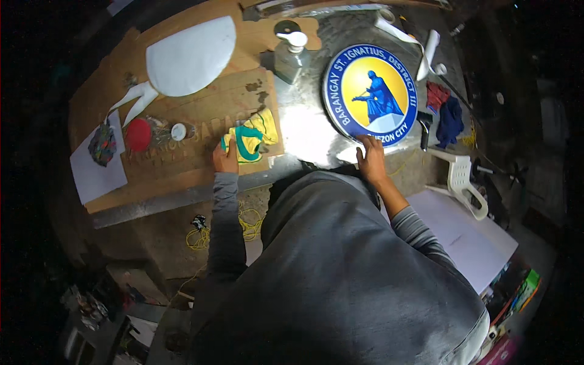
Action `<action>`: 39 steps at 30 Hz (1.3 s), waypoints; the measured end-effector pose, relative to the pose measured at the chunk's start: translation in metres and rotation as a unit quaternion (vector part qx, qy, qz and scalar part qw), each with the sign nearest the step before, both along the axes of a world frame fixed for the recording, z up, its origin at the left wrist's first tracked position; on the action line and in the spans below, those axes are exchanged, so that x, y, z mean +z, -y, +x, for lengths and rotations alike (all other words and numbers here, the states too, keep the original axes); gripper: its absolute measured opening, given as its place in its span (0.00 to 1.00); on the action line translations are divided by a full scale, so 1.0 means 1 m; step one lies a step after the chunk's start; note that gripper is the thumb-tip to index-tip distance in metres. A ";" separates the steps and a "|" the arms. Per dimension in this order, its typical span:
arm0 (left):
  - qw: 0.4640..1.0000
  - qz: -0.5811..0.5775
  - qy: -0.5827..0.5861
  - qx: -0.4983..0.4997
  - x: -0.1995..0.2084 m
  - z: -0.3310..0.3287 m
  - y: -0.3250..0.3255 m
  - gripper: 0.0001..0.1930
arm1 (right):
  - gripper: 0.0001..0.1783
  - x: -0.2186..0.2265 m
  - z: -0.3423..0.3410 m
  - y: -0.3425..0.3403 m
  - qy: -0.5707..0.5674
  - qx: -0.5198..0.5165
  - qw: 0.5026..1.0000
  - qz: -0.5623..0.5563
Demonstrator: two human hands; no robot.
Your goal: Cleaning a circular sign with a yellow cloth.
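Head view: left of the round blue-and-yellow sign (370, 94), the left hand (225, 159) is clamped on a yellow-and-teal rag (249, 141) on the cardboard. At the sign's lower rim, the right hand (370, 159) presses fingers spread, bracing it. Wiping seems underway; next calls for carrying the rag onto the sign.

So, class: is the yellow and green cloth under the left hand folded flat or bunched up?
Bunched up: the cloth shows crumpled folds beside the left hand.
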State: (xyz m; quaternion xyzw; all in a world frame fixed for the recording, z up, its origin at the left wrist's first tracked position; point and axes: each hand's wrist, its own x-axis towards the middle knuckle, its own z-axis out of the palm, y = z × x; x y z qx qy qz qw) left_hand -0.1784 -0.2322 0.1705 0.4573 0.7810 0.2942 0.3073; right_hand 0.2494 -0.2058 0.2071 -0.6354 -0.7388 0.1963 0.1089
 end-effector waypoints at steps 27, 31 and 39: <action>0.973 0.189 0.134 -0.013 0.107 0.035 -0.004 0.16 | 0.16 0.010 -0.021 0.029 -0.034 0.034 0.997 -0.052; 0.973 0.127 0.191 -0.019 0.078 0.029 -0.003 0.19 | 0.16 0.006 -0.013 0.043 -0.038 0.009 0.997 -0.068; 0.953 0.065 0.272 -0.113 -0.027 0.028 0.043 0.08 | 0.16 0.003 0.017 0.068 -0.064 -0.059 0.992 -0.094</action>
